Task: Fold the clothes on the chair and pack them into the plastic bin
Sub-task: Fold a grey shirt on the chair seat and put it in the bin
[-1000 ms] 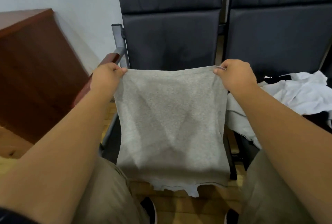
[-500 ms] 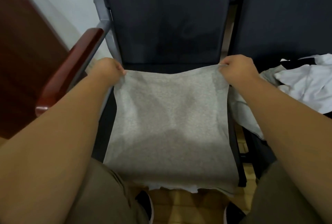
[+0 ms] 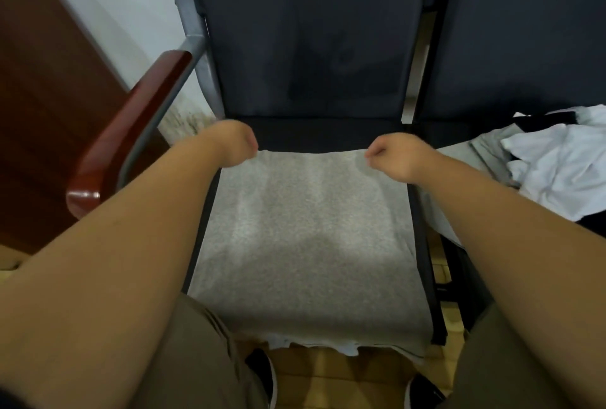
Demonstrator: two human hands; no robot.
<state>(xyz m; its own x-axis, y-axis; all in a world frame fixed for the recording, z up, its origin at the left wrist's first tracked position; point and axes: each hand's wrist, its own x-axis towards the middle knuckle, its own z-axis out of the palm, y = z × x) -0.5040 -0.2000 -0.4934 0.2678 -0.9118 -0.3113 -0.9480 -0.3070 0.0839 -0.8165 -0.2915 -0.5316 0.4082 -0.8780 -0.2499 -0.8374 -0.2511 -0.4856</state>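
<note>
Grey garment (image 3: 305,234) flat on chair (image 3: 311,31) under my hands.
Right hand (image 3: 396,154) pinches its far edge; left hand (image 3: 234,142) curled at corner, grip unclear.

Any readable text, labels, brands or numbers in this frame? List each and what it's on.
None: no word, label, brand or number shows on the grey knit garment, the dark fabric chair, the pile of white and grey clothes or the red-brown wooden armrest.
</note>
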